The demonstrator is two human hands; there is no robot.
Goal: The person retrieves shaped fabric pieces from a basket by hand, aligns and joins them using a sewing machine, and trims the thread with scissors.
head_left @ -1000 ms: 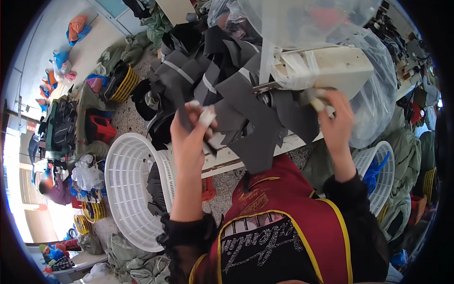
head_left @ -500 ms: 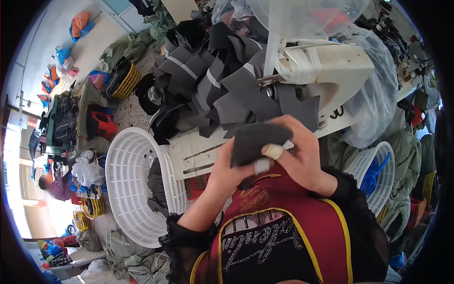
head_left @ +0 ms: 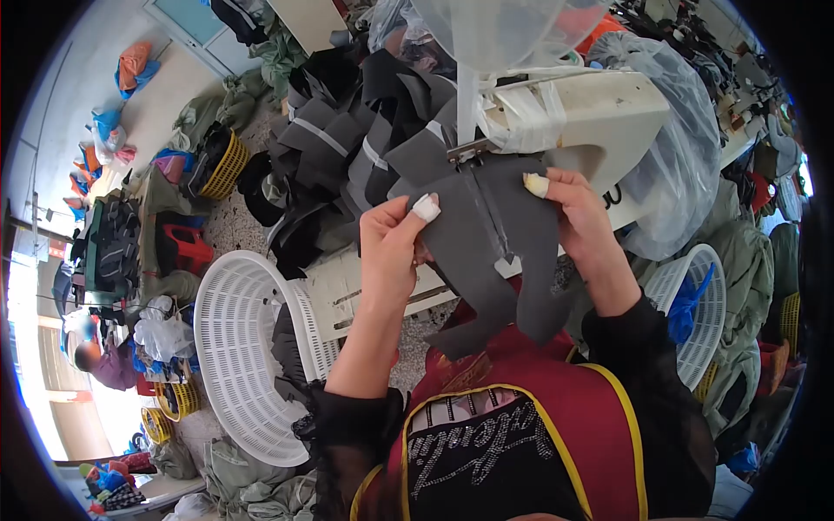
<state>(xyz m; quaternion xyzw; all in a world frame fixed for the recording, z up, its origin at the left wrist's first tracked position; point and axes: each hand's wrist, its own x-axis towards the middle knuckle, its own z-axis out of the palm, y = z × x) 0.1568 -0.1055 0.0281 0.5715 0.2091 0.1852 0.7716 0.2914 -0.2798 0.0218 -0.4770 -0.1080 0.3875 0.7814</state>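
Both of my hands grip a dark grey fabric piece (head_left: 460, 234) with a seam down its middle, spread out below the sewing machine (head_left: 608, 113). My left hand (head_left: 393, 247) pinches its left edge, with white tape around the thumb. At the right edge, my right hand (head_left: 584, 217) pinches the same piece, its thumb wrapped in yellowish tape. The far end of the piece lies by the machine's needle area, but whether the needle touches it I cannot tell. Its two lower flaps hang toward my red apron (head_left: 599, 434).
A heap of grey fabric pieces (head_left: 317, 139) lies beyond my left hand. A white basket (head_left: 230, 356) holding dark pieces stands at left, another white basket (head_left: 708, 317) with a blue bag at right. Clear plastic (head_left: 686, 165) hangs beside the machine.
The dark piece was bunched between my hands close to my chest. Now it is unfolded flat and nearer the machine, with my hands farther apart and its seam showing.
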